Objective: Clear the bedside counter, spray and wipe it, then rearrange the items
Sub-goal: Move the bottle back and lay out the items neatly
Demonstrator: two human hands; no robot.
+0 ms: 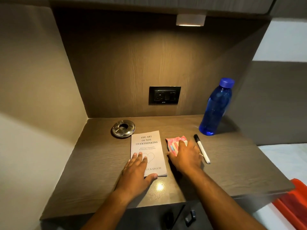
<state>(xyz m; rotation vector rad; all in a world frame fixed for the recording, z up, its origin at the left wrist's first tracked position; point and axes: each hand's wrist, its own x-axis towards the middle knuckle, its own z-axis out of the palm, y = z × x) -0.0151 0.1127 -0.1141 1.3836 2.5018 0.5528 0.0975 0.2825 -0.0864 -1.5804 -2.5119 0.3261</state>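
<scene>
On the brown wooden counter (93,185) lies a pale book (147,143), cover up. My left hand (137,171) rests flat on its lower half, thumb at the near edge. To its right is a pink packet (174,140); my right hand (186,156) lies over its near part, fingers curled on it. A black-and-white marker (201,148) sits just right of that hand. A glass ashtray (123,128) stands behind the book. A blue water bottle (216,108) stands upright at the back right.
A black wall socket (164,95) is set in the back panel, under a small lamp (190,19). Side walls close in the left and right of the nook. An orange object (292,205) lies on the white bed at lower right.
</scene>
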